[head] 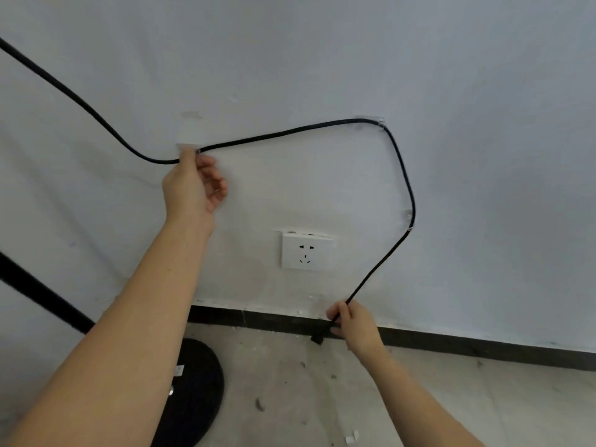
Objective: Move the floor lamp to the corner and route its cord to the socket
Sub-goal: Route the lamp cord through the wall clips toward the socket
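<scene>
A black cord point(290, 133) comes down from the upper left and loops over the white wall socket point(307, 250). It passes a clear clip point(369, 121) at the upper right and another clear clip point(409, 217) on the right side. My left hand point(193, 185) pinches the cord against a clear clip at the loop's left end. My right hand point(353, 322) grips the cord low down by the baseboard, just above the black plug point(317, 338). The lamp's black round base point(196, 395) stands on the floor at the lower left, and its black pole point(38, 295) rises to the left.
A dark baseboard point(483, 348) runs along the foot of the white wall. The concrete floor point(322, 398) carries bits of debris and small white scraps point(351, 437) near the bottom edge.
</scene>
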